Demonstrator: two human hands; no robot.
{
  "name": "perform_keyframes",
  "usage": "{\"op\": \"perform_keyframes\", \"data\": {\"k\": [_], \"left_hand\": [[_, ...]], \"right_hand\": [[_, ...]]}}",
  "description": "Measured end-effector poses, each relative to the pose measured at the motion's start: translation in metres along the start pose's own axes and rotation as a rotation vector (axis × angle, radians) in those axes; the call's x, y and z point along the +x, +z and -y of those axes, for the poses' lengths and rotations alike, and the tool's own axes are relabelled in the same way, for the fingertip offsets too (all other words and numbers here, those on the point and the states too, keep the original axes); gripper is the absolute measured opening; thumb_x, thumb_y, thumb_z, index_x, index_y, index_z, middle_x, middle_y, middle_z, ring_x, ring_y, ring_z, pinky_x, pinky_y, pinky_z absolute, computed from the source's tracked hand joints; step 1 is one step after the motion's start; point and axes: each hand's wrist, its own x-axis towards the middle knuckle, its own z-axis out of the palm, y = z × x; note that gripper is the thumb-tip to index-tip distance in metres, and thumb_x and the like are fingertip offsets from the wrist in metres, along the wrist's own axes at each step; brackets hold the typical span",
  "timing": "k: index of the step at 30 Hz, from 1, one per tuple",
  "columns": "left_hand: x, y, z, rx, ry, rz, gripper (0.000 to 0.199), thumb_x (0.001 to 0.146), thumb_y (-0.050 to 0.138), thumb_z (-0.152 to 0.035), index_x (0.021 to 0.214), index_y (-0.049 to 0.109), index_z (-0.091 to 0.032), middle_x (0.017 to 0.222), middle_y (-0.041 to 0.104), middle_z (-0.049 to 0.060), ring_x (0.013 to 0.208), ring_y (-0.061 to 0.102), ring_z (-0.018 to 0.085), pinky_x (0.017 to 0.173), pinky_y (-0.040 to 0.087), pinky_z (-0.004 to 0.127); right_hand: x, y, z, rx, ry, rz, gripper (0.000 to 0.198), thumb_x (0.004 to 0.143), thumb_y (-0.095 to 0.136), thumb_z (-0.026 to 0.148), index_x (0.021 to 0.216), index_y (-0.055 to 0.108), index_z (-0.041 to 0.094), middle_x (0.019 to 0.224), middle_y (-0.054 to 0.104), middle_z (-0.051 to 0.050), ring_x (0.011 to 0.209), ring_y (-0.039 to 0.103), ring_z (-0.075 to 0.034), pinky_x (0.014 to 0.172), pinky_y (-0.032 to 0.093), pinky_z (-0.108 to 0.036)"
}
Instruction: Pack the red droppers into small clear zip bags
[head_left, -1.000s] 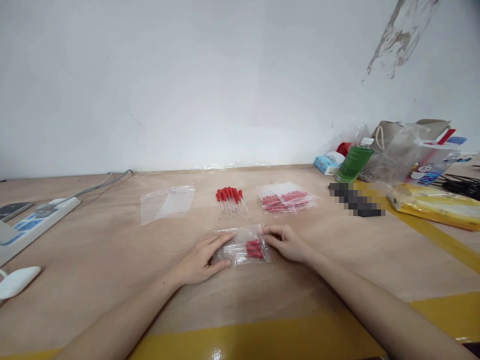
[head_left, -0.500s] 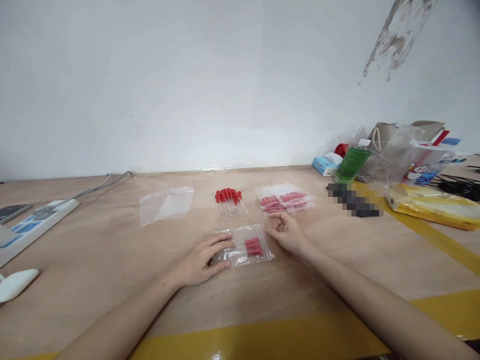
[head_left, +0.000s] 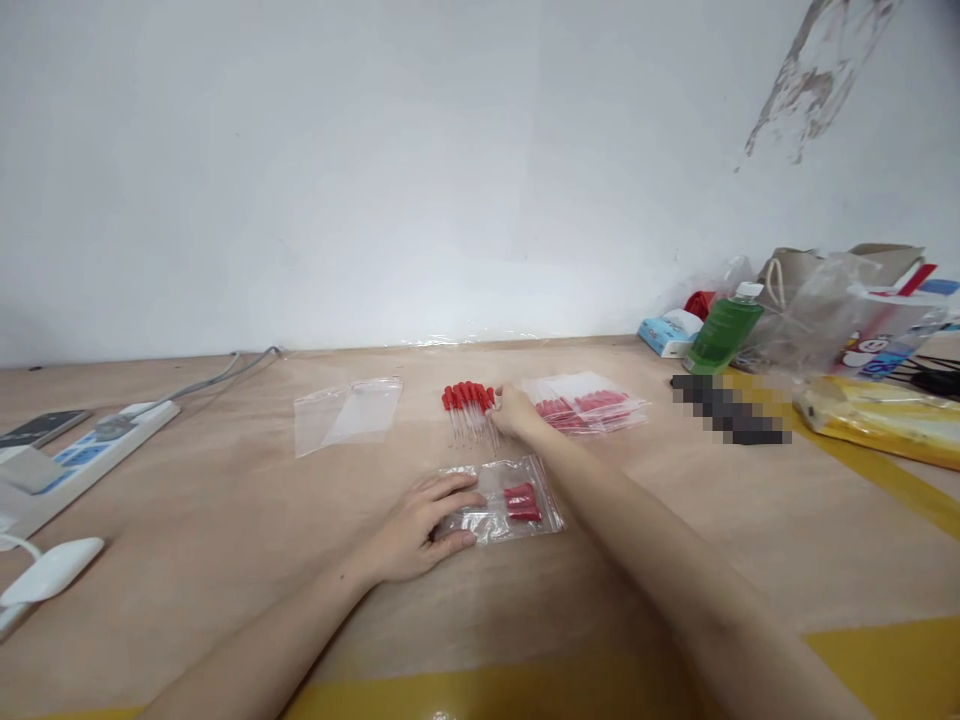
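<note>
A clear zip bag (head_left: 491, 535) lies flat on the table with several red-handled tools (head_left: 523, 503) inside. Across its left end rests my left hand (head_left: 427, 520), fingers spread and pressing the plastic down. Beyond the bag is a loose bunch of red-handled tools (head_left: 466, 395) with thin, pale metal shafts. My right hand (head_left: 516, 412) reaches over to the right edge of this bunch, its fingers closed around the outermost tool. The fingertips are partly hidden by the hand itself.
Filled bags (head_left: 589, 405) are stacked right of the bunch; flat unfilled bags (head_left: 349, 415) lie left. A power strip (head_left: 97, 460) and a phone (head_left: 45, 428) sit at far left. On the right stand a green bottle (head_left: 724, 330), a tissue pack (head_left: 667, 335) and a yellow package (head_left: 885, 415).
My right hand has moved from the bag's open end forward and left to the loose bunch. My left hand stays on the bag. The view has shifted slightly.
</note>
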Motion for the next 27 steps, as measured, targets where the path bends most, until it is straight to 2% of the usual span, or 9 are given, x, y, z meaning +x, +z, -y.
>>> {"op": "perform_keyframes", "data": {"k": [5,8,11,13,14,16,19,23,27], "left_hand": [[0.000,0.000,0.000,-0.001,-0.002,0.000,0.038,0.087,0.048,-0.040,0.123,0.047,-0.029,0.135,0.040,0.003,0.124,0.035,0.023,0.103,0.031,0.042],[0.000,-0.001,0.000,0.000,-0.002,0.006,0.038,0.087,0.048,-0.040,0.124,0.047,-0.029,0.135,0.040,0.004,0.124,0.035,0.024,0.102,0.032,0.043],[0.000,-0.001,0.001,-0.003,-0.002,0.006,0.038,0.087,0.048,-0.039,0.124,0.047,-0.029,0.135,0.040,0.004,0.124,0.035,0.024,0.102,0.032,0.043],[0.000,-0.001,0.001,-0.006,0.001,0.008,0.038,0.088,0.048,-0.039,0.124,0.047,-0.029,0.135,0.039,0.004,0.124,0.035,0.024,0.102,0.032,0.043],[0.000,-0.001,0.001,-0.006,0.001,0.012,0.038,0.088,0.048,-0.039,0.125,0.046,-0.029,0.136,0.039,0.003,0.124,0.035,0.024,0.103,0.031,0.043],[0.000,-0.001,0.000,-0.007,0.000,0.013,0.038,0.088,0.048,-0.038,0.124,0.046,-0.029,0.136,0.039,0.003,0.124,0.035,0.023,0.103,0.031,0.043],[0.000,-0.002,-0.001,-0.018,-0.002,-0.006,0.036,0.087,0.048,-0.038,0.122,0.048,-0.027,0.134,0.042,0.004,0.123,0.037,0.024,0.102,0.032,0.043],[-0.001,-0.002,0.000,-0.034,-0.021,-0.022,0.040,0.086,0.050,-0.038,0.123,0.043,-0.024,0.131,0.045,0.006,0.120,0.041,0.023,0.099,0.036,0.041],[-0.002,-0.001,0.002,-0.013,-0.052,-0.002,0.049,0.087,0.048,-0.040,0.131,0.034,-0.026,0.132,0.043,0.006,0.120,0.041,0.023,0.099,0.036,0.040]], "right_hand": [[0.006,-0.007,0.003,0.045,0.001,0.047,0.038,0.068,0.059,0.011,0.105,0.051,0.011,0.099,0.061,-0.017,0.095,0.057,-0.025,0.077,0.042,-0.031],[0.001,-0.019,0.005,0.095,-0.034,0.039,0.042,0.073,0.051,0.011,0.115,0.045,0.010,0.089,0.062,-0.013,0.084,0.060,-0.021,0.072,0.044,-0.028],[-0.020,-0.037,-0.002,0.253,-0.069,0.016,0.062,0.074,0.046,0.014,0.132,0.023,0.012,0.072,0.060,-0.002,0.062,0.059,-0.015,0.057,0.046,-0.025],[-0.042,-0.051,-0.013,0.512,-0.072,0.010,0.078,0.071,0.047,0.016,0.137,0.004,0.017,0.062,0.053,0.006,0.044,0.052,-0.012,0.044,0.043,-0.023],[-0.054,-0.058,-0.021,0.628,-0.065,0.014,0.083,0.069,0.048,0.017,0.137,0.000,0.020,0.059,0.050,0.009,0.040,0.050,-0.011,0.040,0.042,-0.022],[-0.078,-0.067,-0.037,0.756,-0.010,0.005,0.086,0.065,0.051,0.018,0.136,0.003,0.022,0.052,0.047,0.011,0.037,0.049,-0.011,0.038,0.043,-0.022],[-0.101,-0.069,-0.061,0.864,0.074,-0.095,0.078,0.060,0.057,0.019,0.129,0.019,0.022,0.051,0.048,0.011,0.041,0.054,-0.013,0.041,0.047,-0.025],[-0.108,-0.054,-0.077,0.993,0.100,-0.278,0.062,0.060,0.065,0.030,0.112,0.031,0.024,0.057,0.050,0.011,0.047,0.057,-0.012,0.048,0.051,-0.027],[-0.110,-0.042,-0.075,1.090,0.106,-0.271,0.055,0.060,0.067,0.035,0.102,0.033,0.025,0.062,0.052,0.010,0.053,0.058,-0.011,0.056,0.052,-0.028]]}}
